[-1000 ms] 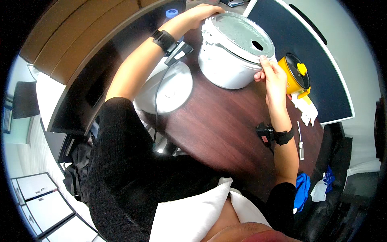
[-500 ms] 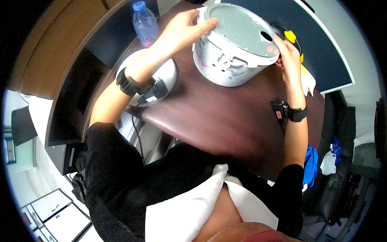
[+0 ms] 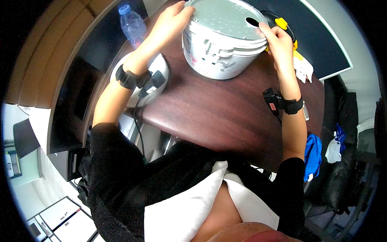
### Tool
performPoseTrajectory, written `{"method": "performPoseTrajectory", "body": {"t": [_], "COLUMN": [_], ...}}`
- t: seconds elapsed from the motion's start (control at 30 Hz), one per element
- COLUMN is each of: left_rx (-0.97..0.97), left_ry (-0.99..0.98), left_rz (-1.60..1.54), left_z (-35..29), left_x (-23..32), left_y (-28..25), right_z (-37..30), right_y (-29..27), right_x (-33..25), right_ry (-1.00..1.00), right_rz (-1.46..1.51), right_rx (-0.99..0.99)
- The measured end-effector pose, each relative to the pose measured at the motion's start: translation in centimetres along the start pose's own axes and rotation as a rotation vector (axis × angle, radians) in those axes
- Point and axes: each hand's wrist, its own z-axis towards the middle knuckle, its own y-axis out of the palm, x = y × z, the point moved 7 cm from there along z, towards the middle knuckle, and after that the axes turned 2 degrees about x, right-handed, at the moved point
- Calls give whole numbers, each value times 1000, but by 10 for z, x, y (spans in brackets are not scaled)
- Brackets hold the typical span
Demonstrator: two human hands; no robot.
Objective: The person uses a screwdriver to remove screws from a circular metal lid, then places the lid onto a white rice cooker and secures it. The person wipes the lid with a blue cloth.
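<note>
Nearest, at the lower middle of the frame, lies the bare dark reddish-brown wooden tabletop (image 3: 217, 117). Just beyond it, at upper centre, a white cylindrical rice cooker body (image 3: 219, 56) lies tipped, its grey perforated metal base plate (image 3: 227, 18) facing up and its round axis leaning toward the upper right. The left hand (image 3: 171, 20) clasps the rim on the upper left, fingers curled over the edge. The right hand (image 3: 278, 40) grips the opposite rim, fingertips by the dark hole; both are equally close. Farther left stand a white domed lid (image 3: 159, 86) and a clear plastic water bottle (image 3: 132, 26).
</note>
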Motion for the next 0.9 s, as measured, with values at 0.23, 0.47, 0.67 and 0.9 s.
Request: {"method": "performPoseTrajectory", "body": {"t": [0.23, 0.47, 0.67, 0.9], "left_rx": [162, 175, 161, 117], "left_ry": [302, 355, 357, 254], "left_rz": [189, 145, 81, 97], "left_z": [-6, -9, -8, -12], "left_x": [3, 7, 5, 8], "left_y": [-7, -5, 0, 0], "right_z": [-3, -6, -15, -16], "right_y": [2, -1, -2, 2], "right_x": [-5, -6, -24, -12], "right_ry": [-52, -112, -165, -110], "right_rz": [-61, -182, -173, -131], "right_rx": [-8, 8, 50, 32]}}
